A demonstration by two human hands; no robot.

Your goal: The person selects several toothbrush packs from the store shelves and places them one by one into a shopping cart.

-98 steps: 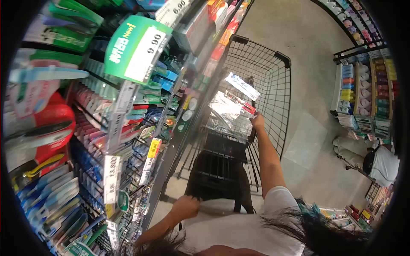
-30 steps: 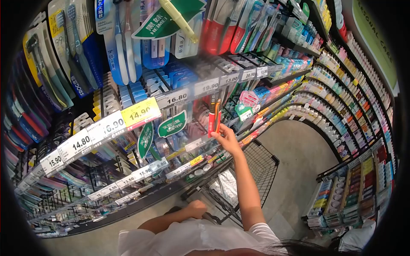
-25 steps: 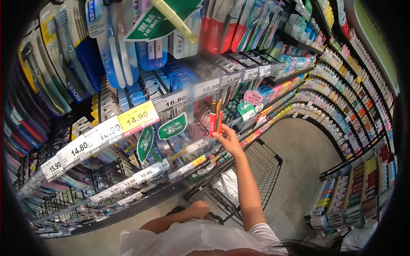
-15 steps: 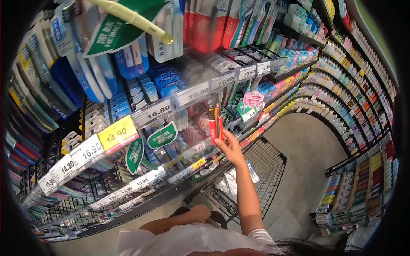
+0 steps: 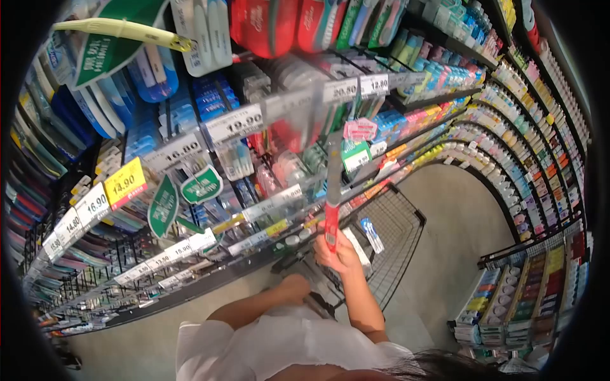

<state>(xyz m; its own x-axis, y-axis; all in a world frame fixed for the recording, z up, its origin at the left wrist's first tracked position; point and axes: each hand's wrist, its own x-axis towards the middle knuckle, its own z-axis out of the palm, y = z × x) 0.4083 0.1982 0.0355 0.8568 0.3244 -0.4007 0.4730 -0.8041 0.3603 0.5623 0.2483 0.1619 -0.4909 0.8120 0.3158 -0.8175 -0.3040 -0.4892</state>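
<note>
- The right hand [image 5: 338, 253] is holding a long, narrow pack with a red lower end and a greyish upper part [image 5: 332, 213]; its fingers are closing around the red end, leaving hardly any gap.
- The pack is standing nearly upright above the hand, showing a barcode on its red part, and is appearing in front of the shelving and the cart's near side.
- The left hand [image 5: 294, 288] is resting low, near the person's body and close to the cart's handle end; its fingers are appearing curled, but I cannot tell whether they are gripping anything.
- A black wire shopping cart [image 5: 420, 217] is standing beyond the hands, beside the shelving.
- Inside it, a blue-and-white packet [image 5: 372, 235] is lying to the right of the right hand.
- A yellow price label reading 14.90 [image 5: 126, 182] and a white label reading 19.90 [image 5: 235, 124] are lining the shelf edge on the left.
- Above them, a pale yellow toothbrush-shaped piece [image 5: 121, 28] is crossing a green leaf-shaped sign [image 5: 109, 58].
- Red packs [image 5: 262, 26] are hanging at the top.
</note>
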